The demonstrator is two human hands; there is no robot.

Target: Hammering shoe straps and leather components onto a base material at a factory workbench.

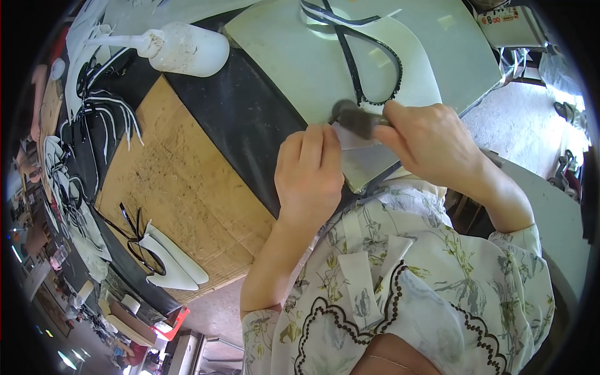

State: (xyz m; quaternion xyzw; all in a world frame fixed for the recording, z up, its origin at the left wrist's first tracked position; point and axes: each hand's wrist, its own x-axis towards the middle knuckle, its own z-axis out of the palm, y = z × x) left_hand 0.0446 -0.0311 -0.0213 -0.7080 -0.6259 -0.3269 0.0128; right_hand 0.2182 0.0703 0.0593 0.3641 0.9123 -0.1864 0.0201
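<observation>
One black worktable point(244, 119), two bare hands, a hammer over pale material.

The pale green board point(462, 56) covers much of the tabletop, and a stained cardboard sheet point(169, 156) lies at its left; a white squeeze bottle point(190, 50) rests on its side beyond the cardboard. The person's right hand point(431, 134) grips the blurred hammer point(359, 122) low over the board's near corner. The left hand point(309, 172) has its fingers bent together just beside the hammer head; whether they pinch anything cannot be told. White sole-shaped pieces point(169, 262) with black straps lie on the cardboard's near end. A looped black strap point(347, 53) stretches across the board beyond the hammer, and the small pale piece point(355, 140) lies beneath the hammer head.
</observation>
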